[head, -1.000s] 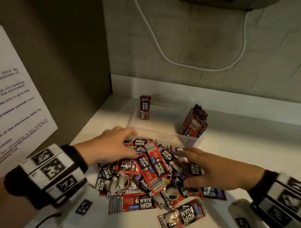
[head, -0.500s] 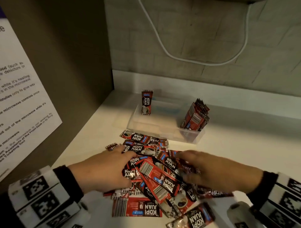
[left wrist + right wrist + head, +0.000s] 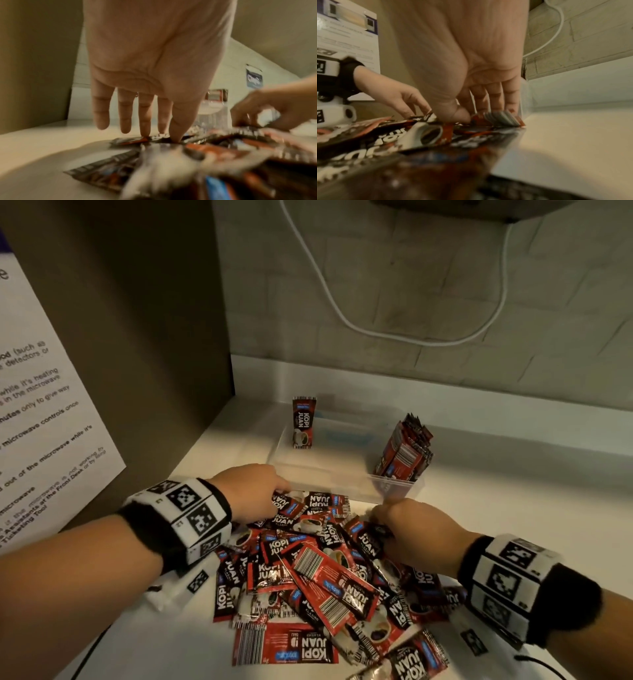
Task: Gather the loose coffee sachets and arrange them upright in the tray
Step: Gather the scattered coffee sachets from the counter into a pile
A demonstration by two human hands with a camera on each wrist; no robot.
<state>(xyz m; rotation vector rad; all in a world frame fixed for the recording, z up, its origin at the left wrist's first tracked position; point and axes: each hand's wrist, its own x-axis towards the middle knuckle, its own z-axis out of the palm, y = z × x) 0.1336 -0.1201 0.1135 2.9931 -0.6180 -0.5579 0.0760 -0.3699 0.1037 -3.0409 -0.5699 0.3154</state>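
A heap of loose red-and-black coffee sachets (image 3: 318, 577) lies flat on the white counter. Behind it stands a clear plastic tray (image 3: 329, 477), with one sachet (image 3: 303, 422) upright at its left end and a bundle of sachets (image 3: 406, 453) upright at its right end. My left hand (image 3: 253, 491) is at the heap's far left edge, its straight fingers (image 3: 145, 121) and thumb tip touching the top sachets. At the heap's far right edge my right hand (image 3: 411, 529) is curled, with thumb and fingers (image 3: 471, 115) pinching the end of a sachet (image 3: 501, 119).
A brown side panel (image 3: 154, 337) with a printed notice (image 3: 44, 422) closes off the left. A brick wall with a hanging white cable (image 3: 376, 330) rises behind the tray. Bare counter (image 3: 531, 515) extends to the right.
Both hands have moved forward from the middle of the heap to its far edge beside the tray. The right hand's fingers have curled onto a sachet.
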